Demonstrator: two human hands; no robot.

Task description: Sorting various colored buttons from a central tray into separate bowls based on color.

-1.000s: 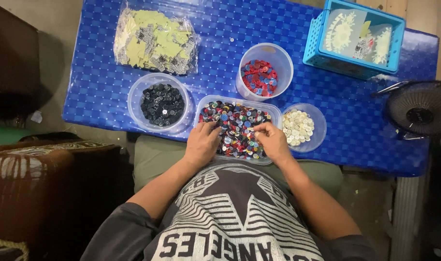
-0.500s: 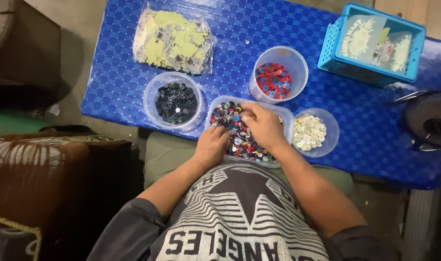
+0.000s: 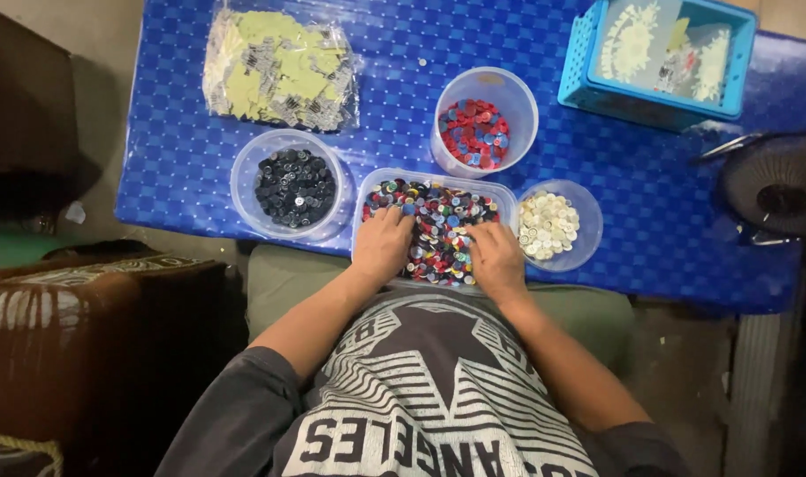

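From the head camera, both hands lie in the rectangular clear tray (image 3: 507,201) full of mixed coloured buttons (image 3: 438,225), which stands at the near edge of the surface, just in front of the person's body. The left hand (image 3: 383,249) rests palm down on the left part of the pile, fingers loosely bent into the buttons. The right hand (image 3: 497,258) rests on the right part, fingers also curled downward. Whether any fingertip has pinched a button, I cannot tell, because the fingertips are buried in the pile.

To sort well here, I judge it is better to spread the pile thin with flat fingers, so that single colours show, and to lift only a few buttons at once, because they are small and slip easily. The tray sits close to the edge, so pressing outward could push it off.

Around the tray stand three round clear tubs: one with black buttons (image 3: 295,185) to the left, one with red buttons (image 3: 476,132) behind, and one with white buttons (image 3: 548,225) touching the tray's right side.

The surface (image 3: 173,177) has a blue checked cover. On it also lie a clear bag of yellowish pieces (image 3: 279,71) and a light blue basket (image 3: 654,53). A small black fan (image 3: 778,185) is at the right, and a brown seat (image 3: 58,344) is at the left on the floor side.
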